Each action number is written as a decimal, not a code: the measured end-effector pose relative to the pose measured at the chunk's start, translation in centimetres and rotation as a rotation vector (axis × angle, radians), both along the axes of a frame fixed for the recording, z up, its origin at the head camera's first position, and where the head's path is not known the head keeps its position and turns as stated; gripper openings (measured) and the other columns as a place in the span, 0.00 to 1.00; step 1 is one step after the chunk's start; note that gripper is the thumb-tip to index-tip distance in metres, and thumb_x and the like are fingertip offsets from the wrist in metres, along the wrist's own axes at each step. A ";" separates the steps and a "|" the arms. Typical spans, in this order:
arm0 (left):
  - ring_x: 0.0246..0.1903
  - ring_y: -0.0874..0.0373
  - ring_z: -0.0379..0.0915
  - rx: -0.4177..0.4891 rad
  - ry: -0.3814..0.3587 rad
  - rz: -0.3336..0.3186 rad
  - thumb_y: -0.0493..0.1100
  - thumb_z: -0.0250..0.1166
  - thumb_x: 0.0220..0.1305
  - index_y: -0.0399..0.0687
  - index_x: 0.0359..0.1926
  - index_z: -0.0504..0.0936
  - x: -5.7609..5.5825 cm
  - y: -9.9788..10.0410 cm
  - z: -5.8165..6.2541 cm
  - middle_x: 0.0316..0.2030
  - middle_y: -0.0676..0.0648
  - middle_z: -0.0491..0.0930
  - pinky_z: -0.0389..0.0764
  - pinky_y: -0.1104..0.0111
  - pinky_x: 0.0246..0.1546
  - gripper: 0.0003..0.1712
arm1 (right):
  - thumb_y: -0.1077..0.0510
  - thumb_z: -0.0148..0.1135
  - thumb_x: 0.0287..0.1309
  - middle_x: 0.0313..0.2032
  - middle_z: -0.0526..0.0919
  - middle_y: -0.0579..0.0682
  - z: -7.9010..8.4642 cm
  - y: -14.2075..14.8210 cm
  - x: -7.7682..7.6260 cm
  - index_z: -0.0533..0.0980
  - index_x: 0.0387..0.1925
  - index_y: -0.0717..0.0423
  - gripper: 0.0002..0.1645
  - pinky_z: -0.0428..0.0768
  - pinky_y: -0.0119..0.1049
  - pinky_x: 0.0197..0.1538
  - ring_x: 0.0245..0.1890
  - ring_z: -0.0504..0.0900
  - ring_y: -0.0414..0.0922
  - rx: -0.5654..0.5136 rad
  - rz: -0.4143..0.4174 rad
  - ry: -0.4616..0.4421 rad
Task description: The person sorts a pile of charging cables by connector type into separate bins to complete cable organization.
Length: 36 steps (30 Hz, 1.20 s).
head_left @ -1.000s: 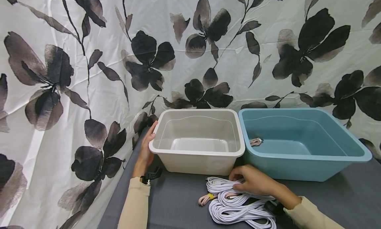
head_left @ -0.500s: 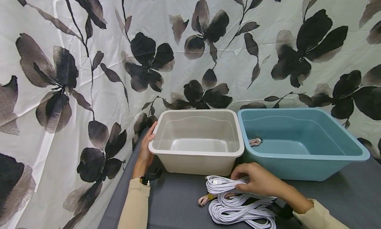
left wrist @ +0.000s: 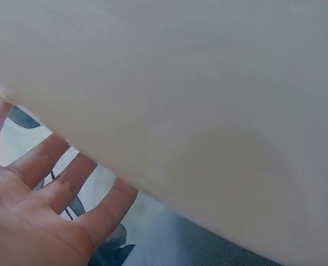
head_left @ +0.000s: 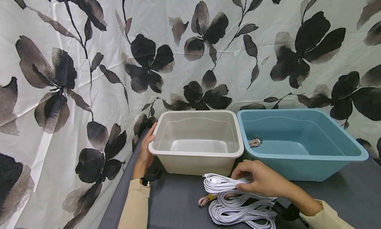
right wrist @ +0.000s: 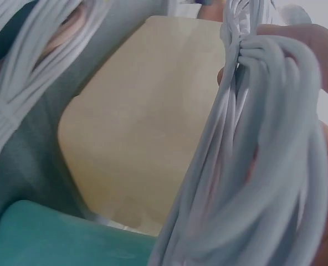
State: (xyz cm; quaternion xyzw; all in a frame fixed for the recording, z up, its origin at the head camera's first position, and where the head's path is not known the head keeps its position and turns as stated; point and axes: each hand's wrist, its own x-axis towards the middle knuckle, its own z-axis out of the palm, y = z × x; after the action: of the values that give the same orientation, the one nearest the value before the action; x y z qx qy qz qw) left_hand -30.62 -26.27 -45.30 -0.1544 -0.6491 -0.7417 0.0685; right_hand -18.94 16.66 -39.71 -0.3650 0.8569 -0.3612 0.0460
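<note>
The white cable coil (head_left: 216, 186) in your right grip (head_left: 257, 180) is just in front of the beige bin (head_left: 193, 164), toward that bin's right end; your thumb and fingers pinch the coil's right side. It should handle as light, limp and springy, its smooth-looking jacket perhaps a little slippery, so the gathered waist, where the strands bunch beside your fingers, seems the safest hold; loose loops could sag or snag. Whether it hangs wholly free of the cables below is hard to tell. Farther out in front of the beige bin lie more white coils (head_left: 238, 213), rounded and layered, and a thin peach cable bundle (head_left: 204, 200) with a yellow tie. Your left grip (head_left: 146, 153) is unclenched, its extended fingers against the beige bin's left side. That bin looks like smooth, stiff plastic with a rolled rim. Right beside it is a wider blue bin (head_left: 306, 168) holding a small peach cable (head_left: 255, 143). Grey fabric covers the bench (head_left: 178, 202) under the beige bin; behind hangs creased white cloth (head_left: 166, 7) printed with dark flowers.
</note>
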 end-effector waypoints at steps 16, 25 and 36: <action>0.78 0.51 0.50 -0.005 -0.004 0.000 0.47 0.43 0.74 0.57 0.81 0.55 0.1 -0.2 -0.1 0.80 0.52 0.55 0.66 0.70 0.65 0.36 | 0.50 0.72 0.61 0.42 0.84 0.37 4.5 -0.6 0.5 0.83 0.43 0.37 0.09 0.81 0.33 0.46 0.42 0.79 0.36 -0.082 0.074 0.000; 0.78 0.51 0.50 0.001 0.000 -0.001 0.46 0.43 0.74 0.57 0.81 0.56 0.1 -0.4 -0.2 0.80 0.52 0.54 0.66 0.72 0.64 0.35 | 0.56 0.73 0.60 0.40 0.86 0.38 6.4 -0.3 -1.4 0.84 0.43 0.40 0.10 0.80 0.34 0.49 0.42 0.81 0.38 -0.108 0.113 0.000; 0.77 0.53 0.51 0.012 0.010 -0.031 0.45 0.42 0.75 0.56 0.81 0.55 -0.2 -0.6 -0.4 0.80 0.53 0.54 0.66 0.71 0.65 0.35 | 0.60 0.73 0.59 0.39 0.87 0.40 9.5 -0.5 -4.0 0.85 0.42 0.42 0.11 0.81 0.36 0.49 0.40 0.82 0.42 -0.108 0.066 0.010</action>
State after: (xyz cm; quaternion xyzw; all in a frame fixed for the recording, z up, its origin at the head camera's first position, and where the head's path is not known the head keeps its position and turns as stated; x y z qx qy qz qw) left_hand -30.87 -26.82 -45.72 -0.1677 -0.6420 -0.7456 0.0614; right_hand -22.91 16.19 -30.23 -0.3970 0.8237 -0.4035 0.0337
